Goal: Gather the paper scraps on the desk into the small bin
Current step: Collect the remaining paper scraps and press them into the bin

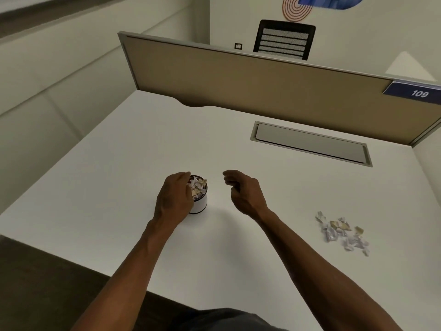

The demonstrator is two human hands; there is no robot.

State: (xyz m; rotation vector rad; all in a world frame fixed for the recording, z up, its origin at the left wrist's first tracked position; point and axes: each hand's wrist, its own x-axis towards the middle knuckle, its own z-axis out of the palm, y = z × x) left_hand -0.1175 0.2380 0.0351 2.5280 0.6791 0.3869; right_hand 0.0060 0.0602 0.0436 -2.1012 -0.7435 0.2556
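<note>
The left hand (pixel 175 199) gripped the small bin (pixel 200 203); the right hand (pixel 243 191) hung relaxed, empty. The paper scraps (pixel 343 231) on the worktop (pixel 143 144) looked light, best pinched in bunches.

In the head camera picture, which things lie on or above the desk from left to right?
left hand → small bin → right hand → paper scraps

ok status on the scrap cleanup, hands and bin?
Left hand grips small bin, heaped full. Right hand empty, loosely curled beside it. Scrap pile on desk, far right. Nothing between.
</note>
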